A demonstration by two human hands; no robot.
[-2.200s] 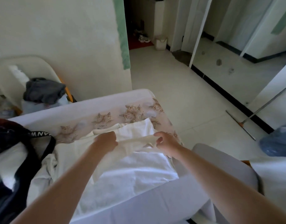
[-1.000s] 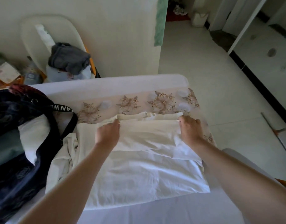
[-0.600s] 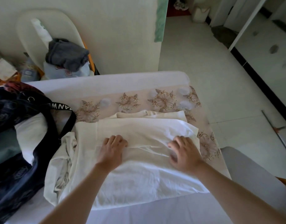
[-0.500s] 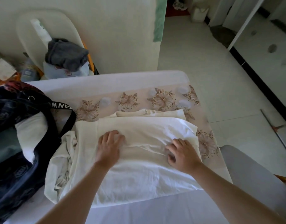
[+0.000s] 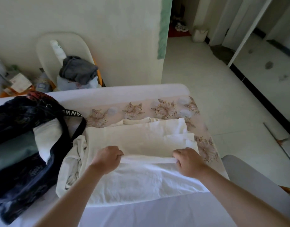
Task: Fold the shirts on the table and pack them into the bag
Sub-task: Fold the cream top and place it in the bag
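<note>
A cream shirt (image 5: pixel 141 138) lies folded across the middle of the table, on top of a white shirt (image 5: pixel 141 181) that spreads toward me. My left hand (image 5: pixel 106 158) grips the near folded edge of the cream shirt at its left end. My right hand (image 5: pixel 188 160) pinches the same edge at its right end. A dark bag (image 5: pixel 21 161) stands open at the left of the table with light folded cloth inside; its black strap lies beside the shirts.
The table (image 5: pixel 141 99) has a white cover with a flowered band along the far side. Behind it, a white chair (image 5: pixel 47 45) holds a grey garment (image 5: pixel 78 71). A grey seat (image 5: pixel 255 182) is at the right. Tiled floor lies beyond.
Both hands were flat on the cream shirt, pressing it smooth. They have slid toward me and now curl round its near folded edge.
</note>
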